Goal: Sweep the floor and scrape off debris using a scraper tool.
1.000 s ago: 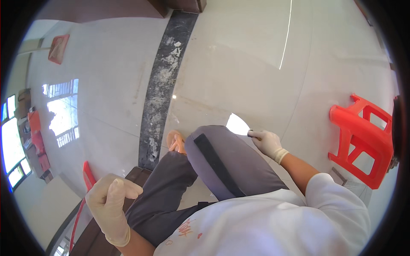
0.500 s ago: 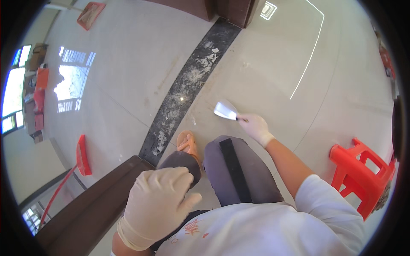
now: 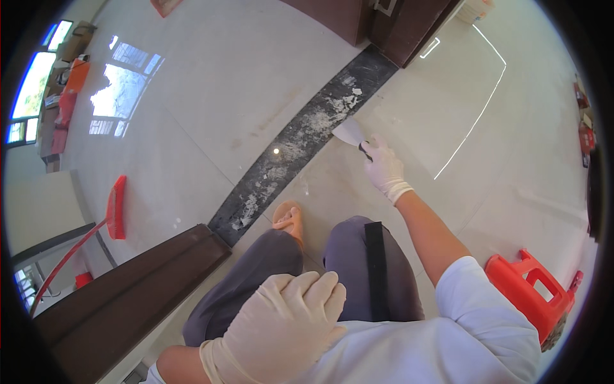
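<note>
- Head view, your right hand (image 3: 384,168): gloved in pale latex, arm stretched forward, fingers closed round the dark handle of a flat metal putty scraper (image 3: 350,132). The grip places the wide blade low against the floor, at the edge of the dark stone threshold strip (image 3: 300,146), where it can bear on the pale residue there.
- Head view, your left hand (image 3: 281,333): also gloved, fingers loosely spread and slightly curled, holding nothing. It rests on your grey-trousered left knee (image 3: 246,281), seemingly as a brace while you crouch and lean forward.
- Head view, the scraper's position: between your outstretched right hand and the threshold strip, blade tip at the strip's near border; whether the blade actually touches the floor cannot be told.
- Head view, the residue: white flecks and smears (image 3: 332,105) lie scattered along the strip, too many and too small to count.
- Head view, your foot: one sandalled foot (image 3: 289,221) shows, planted just beside the strip.
- Head view, counts: two gloved hands, one scraper, one threshold strip, one red plastic stool (image 3: 534,297) to your right, one red long-handled broom (image 3: 109,214) lying well apart on the glossy cream tiled floor (image 3: 211,96) to your left, and dark brown wooden door frames (image 3: 121,301) at both ends of the strip.
</note>
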{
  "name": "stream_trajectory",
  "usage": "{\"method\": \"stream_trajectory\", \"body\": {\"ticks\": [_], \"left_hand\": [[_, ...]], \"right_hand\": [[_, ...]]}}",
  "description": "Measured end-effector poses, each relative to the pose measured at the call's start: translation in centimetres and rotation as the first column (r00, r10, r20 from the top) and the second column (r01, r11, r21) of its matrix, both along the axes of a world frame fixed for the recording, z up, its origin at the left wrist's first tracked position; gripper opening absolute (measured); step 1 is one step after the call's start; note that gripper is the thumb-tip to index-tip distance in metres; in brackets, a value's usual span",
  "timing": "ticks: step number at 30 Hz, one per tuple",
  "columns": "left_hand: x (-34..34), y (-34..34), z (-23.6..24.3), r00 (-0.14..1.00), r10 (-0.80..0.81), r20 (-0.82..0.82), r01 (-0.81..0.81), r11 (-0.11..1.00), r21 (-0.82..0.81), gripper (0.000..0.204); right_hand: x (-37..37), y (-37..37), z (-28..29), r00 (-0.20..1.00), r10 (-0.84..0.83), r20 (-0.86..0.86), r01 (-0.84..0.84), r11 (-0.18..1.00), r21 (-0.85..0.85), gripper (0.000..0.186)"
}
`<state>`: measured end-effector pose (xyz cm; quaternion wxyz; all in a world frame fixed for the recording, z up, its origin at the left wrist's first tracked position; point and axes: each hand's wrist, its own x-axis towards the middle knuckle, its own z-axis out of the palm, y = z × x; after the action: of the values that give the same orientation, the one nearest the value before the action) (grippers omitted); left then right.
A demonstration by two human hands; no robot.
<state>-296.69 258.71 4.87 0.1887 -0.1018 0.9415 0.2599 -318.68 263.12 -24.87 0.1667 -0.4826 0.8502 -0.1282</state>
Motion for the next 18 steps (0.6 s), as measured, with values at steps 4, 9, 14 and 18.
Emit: {"method": "stream_trajectory", "body": {"ticks": [4, 9, 14, 18], "left_hand": [[1.0, -0.3, 1.3, 0.996, 0.089, -0.002, -0.089, 0.996, -0.006, 0.035], [1.0, 0.4, 1.3, 0.991, 0.083, 0.102, -0.093, 0.991, 0.092, 0.048], [1.5, -0.2, 2.0, 0.994, 0.105, -0.031, -0.104, 0.994, 0.044, 0.046], [1.7, 0.5, 1.8, 0.987, 0.11, -0.117, -0.117, 0.991, -0.057, 0.041]], "right_hand": [[1.2, 2.4, 1.9, 0.989, 0.131, -0.069, -0.137, 0.987, -0.086, 0.028], [-0.3, 1.5, 2.1, 0.996, 0.032, -0.087, -0.018, 0.988, 0.152, 0.017], [-1.7, -1.3, 0.9, 0.996, 0.088, -0.025, -0.083, 0.984, 0.159, 0.019], [-1.0, -0.1, 1.1, 0.987, 0.142, -0.07, -0.127, 0.973, 0.192, 0.021]]}}
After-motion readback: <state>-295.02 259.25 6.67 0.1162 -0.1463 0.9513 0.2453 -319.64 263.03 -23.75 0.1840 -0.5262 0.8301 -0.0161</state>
